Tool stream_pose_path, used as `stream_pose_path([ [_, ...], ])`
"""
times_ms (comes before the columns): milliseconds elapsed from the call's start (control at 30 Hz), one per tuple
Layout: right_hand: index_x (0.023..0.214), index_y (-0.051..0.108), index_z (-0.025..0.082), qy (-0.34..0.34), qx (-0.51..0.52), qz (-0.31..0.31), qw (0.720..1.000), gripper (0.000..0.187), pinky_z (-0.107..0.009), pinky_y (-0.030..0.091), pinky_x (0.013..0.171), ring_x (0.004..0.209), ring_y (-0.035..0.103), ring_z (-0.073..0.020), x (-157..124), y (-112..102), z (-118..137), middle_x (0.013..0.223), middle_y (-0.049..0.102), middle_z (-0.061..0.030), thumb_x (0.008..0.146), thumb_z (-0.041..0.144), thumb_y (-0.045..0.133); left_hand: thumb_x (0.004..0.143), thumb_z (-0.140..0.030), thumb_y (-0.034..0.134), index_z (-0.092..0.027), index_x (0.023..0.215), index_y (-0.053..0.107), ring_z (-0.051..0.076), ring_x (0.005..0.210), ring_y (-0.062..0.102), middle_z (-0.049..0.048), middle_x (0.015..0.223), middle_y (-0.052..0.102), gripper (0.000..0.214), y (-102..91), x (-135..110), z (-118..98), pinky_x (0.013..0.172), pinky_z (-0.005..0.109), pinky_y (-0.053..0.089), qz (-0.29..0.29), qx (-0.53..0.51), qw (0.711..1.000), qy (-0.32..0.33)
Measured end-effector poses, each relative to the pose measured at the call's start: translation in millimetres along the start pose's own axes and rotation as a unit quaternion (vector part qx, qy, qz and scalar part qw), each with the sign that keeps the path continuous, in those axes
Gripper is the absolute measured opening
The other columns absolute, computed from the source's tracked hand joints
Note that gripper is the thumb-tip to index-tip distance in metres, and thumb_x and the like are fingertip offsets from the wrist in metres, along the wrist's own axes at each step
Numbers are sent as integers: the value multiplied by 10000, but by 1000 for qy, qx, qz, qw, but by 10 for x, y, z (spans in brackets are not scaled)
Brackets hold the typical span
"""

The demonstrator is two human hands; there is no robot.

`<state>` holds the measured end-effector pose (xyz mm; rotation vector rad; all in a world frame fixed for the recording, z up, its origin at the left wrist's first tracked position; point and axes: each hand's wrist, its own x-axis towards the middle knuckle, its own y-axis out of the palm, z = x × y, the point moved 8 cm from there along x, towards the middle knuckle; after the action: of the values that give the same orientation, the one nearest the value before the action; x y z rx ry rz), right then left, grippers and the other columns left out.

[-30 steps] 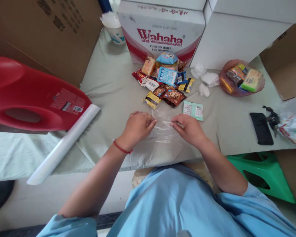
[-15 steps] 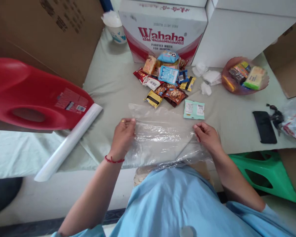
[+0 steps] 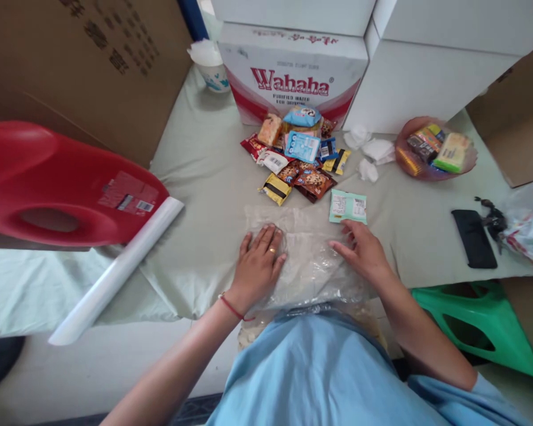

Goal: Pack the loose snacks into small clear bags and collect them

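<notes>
A sheet of clear plastic film [image 3: 308,260] lies flat on the cloth-covered table [image 3: 204,177] in front of me. My left hand [image 3: 258,265] rests palm down on its left part, fingers stretched out. My right hand [image 3: 360,251] lies flat on its right part, fingertips close to a pale green packet [image 3: 347,206]. Just beyond the film sits a pile of several snack packets [image 3: 298,155].
A white roll [image 3: 115,272] and a red plastic stool [image 3: 57,183] lie at left, by a cardboard box [image 3: 84,65]. A Wahaha carton [image 3: 293,74] and paper cup [image 3: 211,68] stand behind. At right: crumpled tissues [image 3: 373,151], a brown dish of snacks [image 3: 435,148], black phone [image 3: 473,236], plastic bag [image 3: 528,225], green stool [image 3: 479,319].
Both hands first pinched the film together at the middle, then pulled it wide and lifted; now it lies on the table and both hands press flat on it.
</notes>
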<state>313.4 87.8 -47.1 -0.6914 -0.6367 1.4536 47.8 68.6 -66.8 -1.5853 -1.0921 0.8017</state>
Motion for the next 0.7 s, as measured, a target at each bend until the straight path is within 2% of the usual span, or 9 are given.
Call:
stream_pose_path([
  [100, 1029, 758, 226, 22, -12, 36, 999, 289, -360, 484, 738, 783, 682, -244, 177, 69, -82, 873, 766, -70, 932, 440, 589, 1126, -402, 378, -231, 1650, 494, 320, 1625, 408, 136, 1746, 436, 563, 44, 14, 94, 1328, 601, 261, 11, 3, 1000, 7],
  [167, 920, 750, 227, 47, 9, 41, 998, 276, -338, 470, 699, 732, 670, -226, 280, 40, -210, 781, 746, -49, 917, 432, 566, 1134, -401, 342, -248, 1665, 473, 323, 1626, 408, 130, 1756, 414, 569, -1, 25, 199, 1331, 633, 233, 7, 8, 1000, -5],
  [267, 910, 749, 216, 68, 62, 28, 995, 322, -310, 456, 635, 677, 641, -201, 423, -128, -367, 755, 738, -34, 880, 508, 617, 1135, -420, 335, -236, 1681, 443, 333, 1626, 406, 131, 1752, 413, 586, -46, 37, 325, 1337, 675, 173, 4, 15, 1000, -15],
  [367, 921, 762, 207, 62, 38, -28, 997, 351, -321, 454, 631, 671, 631, -203, 681, -408, -341, 765, 741, -45, 887, 530, 628, 1139, -439, 327, -238, 1692, 420, 326, 1634, 393, 116, 1764, 385, 596, -42, 34, 358, 1347, 666, 143, 4, 18, 1000, -6],
  [433, 928, 770, 211, 32, -14, -63, 997, 312, -346, 475, 670, 706, 644, -219, 982, -539, -169, 793, 749, -59, 904, 486, 625, 1141, -445, 320, -236, 1698, 407, 329, 1636, 387, 114, 1768, 375, 602, -35, 29, 356, 1348, 667, 137, 4, 17, 1000, -2],
  [500, 947, 771, 219, -31, -65, -69, 995, 259, -383, 515, 747, 782, 664, -247, 1380, -531, 111, 859, 764, -77, 925, 425, 616, 1140, -452, 327, -238, 1701, 403, 338, 1632, 393, 118, 1764, 384, 606, -31, 28, 350, 1345, 675, 141, 6, 14, 1000, -2],
  [600, 1100, 758, 221, -137, -148, -91, 975, 285, -490, 536, 949, 1030, 662, -325, 1985, -360, 549, 1093, 762, -141, 981, 433, 609, 1136, -452, 346, -246, 1699, 410, 346, 1624, 406, 124, 1753, 408, 603, -38, 32, 343, 1343, 683, 145, 3, 9, 1000, -3],
  [700, 1347, 664, 203, -202, -218, -101, 949, 519, -593, 462, 1109, 1302, 548, -408, 2399, -76, 817, 1374, 650, -199, 968, 557, 690, 1133, -443, 365, -242, 1689, 430, 348, 1623, 408, 127, 1753, 409, 595, -47, 39, 336, 1344, 685, 146, -2, 5, 1000, -5],
])
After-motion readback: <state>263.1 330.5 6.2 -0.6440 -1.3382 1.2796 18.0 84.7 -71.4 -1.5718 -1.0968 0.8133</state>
